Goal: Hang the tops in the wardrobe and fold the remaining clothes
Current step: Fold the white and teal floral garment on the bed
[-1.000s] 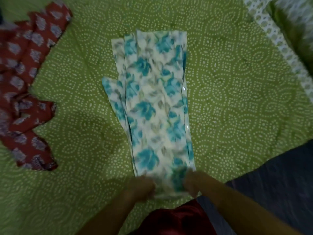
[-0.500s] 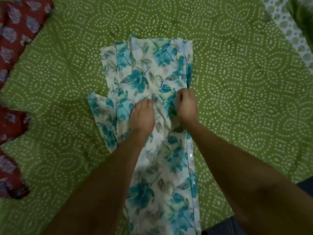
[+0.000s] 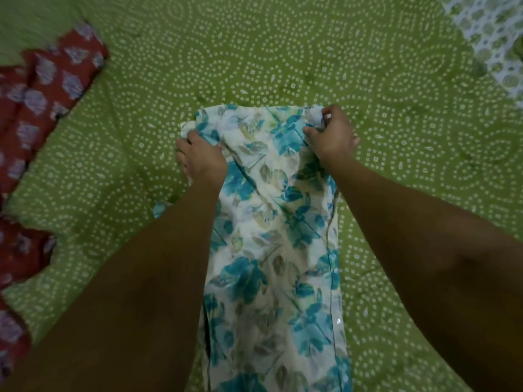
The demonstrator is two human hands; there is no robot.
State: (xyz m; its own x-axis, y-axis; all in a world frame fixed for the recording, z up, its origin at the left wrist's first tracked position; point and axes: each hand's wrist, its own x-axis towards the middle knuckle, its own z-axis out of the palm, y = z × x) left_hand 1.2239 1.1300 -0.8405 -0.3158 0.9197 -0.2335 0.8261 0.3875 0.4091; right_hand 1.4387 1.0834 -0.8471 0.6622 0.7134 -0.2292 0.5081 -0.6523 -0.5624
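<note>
A white garment with teal flowers (image 3: 271, 250) lies lengthwise on the green bedspread (image 3: 283, 52), folded into a long narrow strip that runs from the middle of the view to its lower edge. My left hand (image 3: 201, 157) grips the strip's far left corner. At the far right corner my right hand (image 3: 331, 137) pinches the bunched cloth. Both forearms stretch out over the garment and hide part of its left side.
A red garment with pale printed motifs (image 3: 31, 114) lies crumpled along the left edge of the bed. A white cloth with green spots (image 3: 492, 38) sits at the top right corner. Green bedspread shows between them.
Both hands have carried the near end of the garment away from me, from the near edge, over the middle, to the far end. The view has moved closer over the bed.
</note>
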